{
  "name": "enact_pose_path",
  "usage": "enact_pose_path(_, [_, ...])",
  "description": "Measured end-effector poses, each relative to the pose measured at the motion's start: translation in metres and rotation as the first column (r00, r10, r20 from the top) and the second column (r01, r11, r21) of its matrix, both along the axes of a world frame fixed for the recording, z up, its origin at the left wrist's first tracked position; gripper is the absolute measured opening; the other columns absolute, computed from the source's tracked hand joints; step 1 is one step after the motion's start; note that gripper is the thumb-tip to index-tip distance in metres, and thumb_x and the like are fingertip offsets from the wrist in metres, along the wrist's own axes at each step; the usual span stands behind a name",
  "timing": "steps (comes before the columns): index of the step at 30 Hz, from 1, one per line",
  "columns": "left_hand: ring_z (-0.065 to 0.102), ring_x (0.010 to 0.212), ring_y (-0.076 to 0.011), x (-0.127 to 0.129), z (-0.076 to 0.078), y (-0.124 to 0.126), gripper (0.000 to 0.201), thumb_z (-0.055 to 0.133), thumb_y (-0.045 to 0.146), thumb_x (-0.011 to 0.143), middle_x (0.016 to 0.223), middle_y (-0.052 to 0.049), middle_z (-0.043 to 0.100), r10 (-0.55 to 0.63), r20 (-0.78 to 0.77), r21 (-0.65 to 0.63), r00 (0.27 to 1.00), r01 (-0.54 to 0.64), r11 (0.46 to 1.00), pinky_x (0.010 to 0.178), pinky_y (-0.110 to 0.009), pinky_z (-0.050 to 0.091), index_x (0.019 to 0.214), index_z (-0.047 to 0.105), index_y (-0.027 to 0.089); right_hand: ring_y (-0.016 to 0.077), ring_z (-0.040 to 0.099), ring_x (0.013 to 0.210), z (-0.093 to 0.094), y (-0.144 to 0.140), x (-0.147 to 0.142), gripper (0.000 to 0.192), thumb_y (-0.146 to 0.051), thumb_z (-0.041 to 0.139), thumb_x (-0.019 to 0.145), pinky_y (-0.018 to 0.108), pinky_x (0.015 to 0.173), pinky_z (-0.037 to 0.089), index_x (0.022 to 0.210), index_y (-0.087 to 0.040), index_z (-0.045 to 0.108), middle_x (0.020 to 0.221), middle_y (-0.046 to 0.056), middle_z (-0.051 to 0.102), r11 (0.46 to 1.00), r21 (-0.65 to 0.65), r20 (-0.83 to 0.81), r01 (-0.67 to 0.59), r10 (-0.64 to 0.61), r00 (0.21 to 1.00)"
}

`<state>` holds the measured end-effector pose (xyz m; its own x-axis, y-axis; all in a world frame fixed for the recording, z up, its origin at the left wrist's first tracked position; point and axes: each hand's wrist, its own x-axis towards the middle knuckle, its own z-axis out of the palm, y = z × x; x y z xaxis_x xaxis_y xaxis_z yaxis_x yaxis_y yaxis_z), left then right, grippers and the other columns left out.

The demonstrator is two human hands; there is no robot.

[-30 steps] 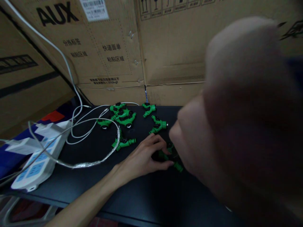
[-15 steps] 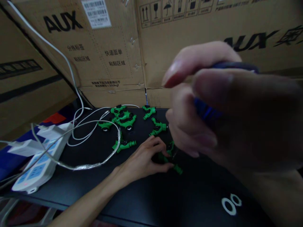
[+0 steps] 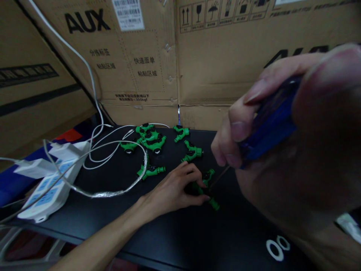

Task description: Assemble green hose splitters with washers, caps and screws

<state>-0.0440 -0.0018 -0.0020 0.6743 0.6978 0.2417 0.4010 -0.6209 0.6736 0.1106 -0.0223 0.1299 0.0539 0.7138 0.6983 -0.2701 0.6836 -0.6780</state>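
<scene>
On a black table (image 3: 175, 233) beneath stacked cardboard boxes (image 3: 220, 67), the left hand (image 3: 175, 188) pinned a green Y-shaped fitting (image 3: 207, 188) under curled fingers, while the right hand (image 3: 296, 143), close to the camera, gripped a blue-handled screwdriver (image 3: 267, 126), its tip touching the fitting.

Bare black table (image 3: 175, 233) in front lies open; green fittings (image 3: 149, 141) and white cables (image 3: 113, 150) crowd the back

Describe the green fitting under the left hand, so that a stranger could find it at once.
On the black table, several green fittings lie near the white cables. This fitting is the nearest one. Only it is pinned by the left hand, with the tip of the blue screwdriver held by the right hand on it.
</scene>
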Motion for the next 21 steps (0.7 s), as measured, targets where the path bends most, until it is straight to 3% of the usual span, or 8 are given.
enact_pose_path(4, [0.062, 0.101, -0.0203, -0.001, 0.0, 0.0, 0.022, 0.077, 0.037, 0.085, 0.102, -0.003, 0.066, 0.001, 0.003, 0.0, 1.0, -0.001, 1.0, 0.101, -0.039, 0.046, 0.092, 0.065, 0.019, 0.0165, 0.045, 0.046, -0.008, 0.0, 0.0, 0.039, -0.068, 0.062, 0.084, 0.031, 0.035, 0.038, 0.087, -0.03, 0.062, 0.065, 0.0, 0.05, 0.999, 0.032, 0.002, 0.022, -0.022, 1.0])
enact_pose_path(8, [0.062, 0.101, -0.0207, -0.001, -0.003, 0.0, 0.022, 0.076, 0.037, 0.086, 0.103, -0.003, 0.066, 0.012, 0.0, -0.005, 1.0, -0.012, 1.0, 0.1, -0.039, 0.046, 0.092, 0.065, 0.019, 0.0175, 0.054, 0.049, -0.009, 0.004, 0.01, 0.033, -0.058, 0.068, 0.085, 0.034, 0.041, 0.044, 0.098, -0.028, 0.064, 0.069, -0.001, 0.058, 0.999, -0.046, 0.201, 0.02, -0.01, 0.979])
enact_pose_path(11, [0.061, 0.103, -0.0212, -0.001, -0.006, 0.0, 0.023, 0.076, 0.039, 0.085, 0.103, -0.003, 0.065, 0.027, -0.009, -0.001, 1.0, -0.027, 1.0, 0.096, -0.036, 0.048, 0.091, 0.065, 0.02, 0.0177, 0.064, 0.061, -0.004, 0.009, 0.022, 0.028, -0.05, 0.07, 0.088, 0.031, 0.051, 0.049, 0.104, -0.028, 0.067, 0.076, -0.001, 0.066, 0.996, -0.084, 0.372, -0.012, 0.043, 0.927])
enact_pose_path(15, [0.06, 0.105, -0.0216, -0.003, -0.006, -0.001, 0.023, 0.077, 0.038, 0.085, 0.105, -0.003, 0.064, 0.029, -0.011, 0.027, 1.0, -0.029, 0.999, 0.094, -0.035, 0.049, 0.092, 0.065, 0.02, 0.0115, 0.066, 0.071, 0.006, 0.013, 0.032, 0.015, -0.041, 0.07, 0.092, 0.023, 0.061, 0.052, 0.091, -0.026, 0.073, 0.084, -0.004, 0.071, 0.995, -0.095, 0.582, -0.006, 0.06, 0.811])
enact_pose_path(18, [0.06, 0.105, -0.021, -0.004, -0.004, -0.001, 0.023, 0.077, 0.037, 0.085, 0.107, -0.004, 0.063, 0.024, -0.024, 0.036, 0.999, -0.023, 0.999, 0.097, -0.035, 0.048, 0.094, 0.065, 0.02, 0.0089, 0.059, 0.063, 0.016, 0.012, 0.035, 0.026, -0.045, 0.068, 0.092, 0.022, 0.054, 0.045, 0.079, -0.022, 0.071, 0.074, -0.004, 0.067, 0.998, -0.01, 0.687, 0.07, -0.044, 0.726])
enact_pose_path(21, [0.061, 0.103, -0.0199, -0.005, -0.002, -0.001, 0.022, 0.076, 0.037, 0.086, 0.107, -0.003, 0.063, 0.013, -0.028, 0.028, 1.0, -0.012, 1.0, 0.097, -0.035, 0.048, 0.096, 0.065, 0.02, 0.0114, 0.061, 0.067, 0.027, 0.008, 0.052, 0.033, -0.052, 0.062, 0.095, 0.024, 0.055, 0.045, 0.081, -0.023, 0.07, 0.08, -0.001, 0.067, 0.968, 0.033, 0.631, 0.249, -0.213, 0.746])
